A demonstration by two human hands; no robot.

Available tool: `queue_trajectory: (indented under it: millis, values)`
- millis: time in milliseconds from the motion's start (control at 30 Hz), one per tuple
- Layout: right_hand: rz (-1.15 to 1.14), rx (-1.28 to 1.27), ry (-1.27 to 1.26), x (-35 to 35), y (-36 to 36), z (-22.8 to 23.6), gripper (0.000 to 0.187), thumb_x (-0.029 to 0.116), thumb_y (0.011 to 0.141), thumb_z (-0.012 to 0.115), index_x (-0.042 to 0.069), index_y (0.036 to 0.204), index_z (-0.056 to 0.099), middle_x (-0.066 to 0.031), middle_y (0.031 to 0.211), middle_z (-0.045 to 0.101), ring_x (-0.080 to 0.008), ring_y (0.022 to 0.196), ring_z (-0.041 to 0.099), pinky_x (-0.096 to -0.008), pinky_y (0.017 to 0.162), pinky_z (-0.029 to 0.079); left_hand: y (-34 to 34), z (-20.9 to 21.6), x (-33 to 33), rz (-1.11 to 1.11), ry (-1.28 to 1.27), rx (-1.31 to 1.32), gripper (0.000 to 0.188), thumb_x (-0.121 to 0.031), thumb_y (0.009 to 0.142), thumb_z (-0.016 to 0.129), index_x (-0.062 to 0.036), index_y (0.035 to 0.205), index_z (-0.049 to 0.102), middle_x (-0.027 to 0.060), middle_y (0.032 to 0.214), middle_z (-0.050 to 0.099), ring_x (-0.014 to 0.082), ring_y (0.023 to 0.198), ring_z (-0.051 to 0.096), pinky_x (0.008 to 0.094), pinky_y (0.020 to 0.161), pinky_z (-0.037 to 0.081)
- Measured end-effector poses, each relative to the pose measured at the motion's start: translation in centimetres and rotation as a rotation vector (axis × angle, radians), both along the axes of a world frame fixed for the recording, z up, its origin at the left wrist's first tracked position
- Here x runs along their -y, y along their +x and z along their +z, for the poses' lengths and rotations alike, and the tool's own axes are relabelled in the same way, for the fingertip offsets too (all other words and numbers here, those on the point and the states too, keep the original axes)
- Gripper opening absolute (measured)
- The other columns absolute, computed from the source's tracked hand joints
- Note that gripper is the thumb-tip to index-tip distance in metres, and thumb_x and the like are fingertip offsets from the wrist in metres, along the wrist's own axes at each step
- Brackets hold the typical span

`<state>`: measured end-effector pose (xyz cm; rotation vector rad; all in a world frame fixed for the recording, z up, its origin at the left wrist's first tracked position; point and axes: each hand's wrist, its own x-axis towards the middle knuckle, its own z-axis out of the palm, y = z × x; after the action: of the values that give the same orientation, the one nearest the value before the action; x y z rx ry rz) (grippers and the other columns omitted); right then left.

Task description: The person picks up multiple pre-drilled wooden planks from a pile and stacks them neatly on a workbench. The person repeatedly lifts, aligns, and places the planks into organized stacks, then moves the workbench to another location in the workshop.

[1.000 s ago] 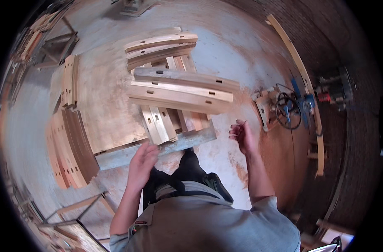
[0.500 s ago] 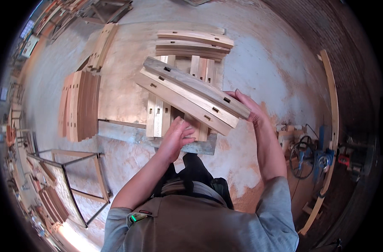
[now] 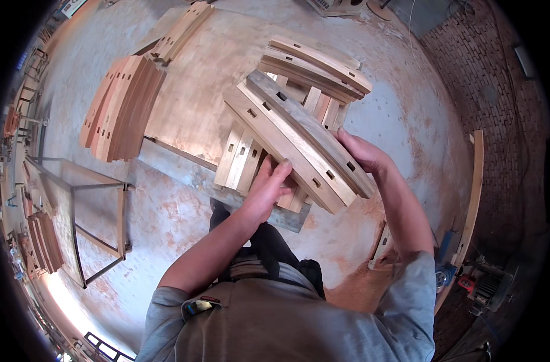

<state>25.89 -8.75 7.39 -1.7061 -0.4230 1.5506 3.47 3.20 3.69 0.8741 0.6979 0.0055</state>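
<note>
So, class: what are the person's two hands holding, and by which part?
Both hold a pair of curved wooden pieces near its lower end: left hand underneath, right hand on the upper edge.

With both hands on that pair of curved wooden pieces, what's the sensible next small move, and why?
Probably carry the curved wooden pieces clear of the pile and steady them. The left hand supports them from below and the right hand grips the far edge, so they sit tilted above the stacked pieces on the floor and the short slotted pieces.
</note>
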Motion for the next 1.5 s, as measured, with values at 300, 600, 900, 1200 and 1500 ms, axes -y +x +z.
queue_trajectory:
  millis: [300, 600, 900, 1200, 1500]
  values:
    - [-0.004, -0.122, -0.038, -3.8, -0.8, -0.1, 0.063, 0.054, 0.095, 0.037, 0.005, 0.134, 0.046, -0.0137, 0.125, 0.055, -0.0174, 0.104, 0.059, -0.0276, 0.082, 0.050, -0.5, -0.8, -1.5, 0.046, -0.031, 0.044, 0.070, -0.046, 0.092, 0.053, -0.0155, 0.146, 0.021, 0.0032, 0.129, 0.046, 0.0133, 0.107, 0.048, 0.0302, 0.078, 0.045]
    - [-0.085, -0.183, 0.029, -3.5, -2.4, -0.3, 0.061, 0.052, 0.097, 0.034, 0.006, 0.135, 0.044, -0.0145, 0.128, 0.054, -0.0183, 0.110, 0.057, -0.0295, 0.091, 0.047, -0.3, 0.2, -1.1, 0.011, -0.034, 0.035, 0.079, -0.046, 0.088, 0.059, -0.0079, 0.145, 0.020, 0.0082, 0.138, 0.039, 0.0164, 0.120, 0.041, 0.0313, 0.084, 0.044]
    - [-0.293, -0.061, 0.057, -5.5, -6.4, 3.7, 0.059, 0.048, 0.098, 0.032, 0.002, 0.134, 0.044, -0.0144, 0.126, 0.055, -0.0199, 0.109, 0.057, -0.0335, 0.094, 0.046, -1.5, 1.8, -4.4, 0.015, -0.018, 0.142, 0.066, -0.033, 0.093, 0.055, -0.0051, 0.144, 0.023, 0.0090, 0.132, 0.046, 0.0185, 0.116, 0.047, 0.0353, 0.090, 0.043]
    - [-0.448, -0.204, 0.430, -15.8, -13.0, 7.0, 0.052, 0.041, 0.099, 0.034, 0.005, 0.135, 0.037, -0.0139, 0.123, 0.053, -0.0189, 0.109, 0.054, -0.0355, 0.095, 0.044, -3.5, 6.5, -19.3, -0.087, 0.185, 0.152, 0.051, -0.032, 0.093, 0.052, 0.0002, 0.131, 0.042, 0.0100, 0.122, 0.055, 0.0182, 0.114, 0.049, 0.0342, 0.100, 0.036]
    - [-0.679, -0.070, 0.456, -33.6, -20.3, -5.3, 0.085, 0.048, 0.095, 0.041, -0.010, 0.143, 0.003, -0.0249, 0.152, 0.009, -0.0291, 0.142, 0.009, -0.0339, 0.114, 0.011, -6.5, -1.4, -35.3, 0.098, -0.190, 0.011, 0.055, -0.044, 0.093, 0.047, -0.0029, 0.130, 0.046, 0.0131, 0.123, 0.056, 0.0247, 0.107, 0.058, 0.0382, 0.092, 0.048]
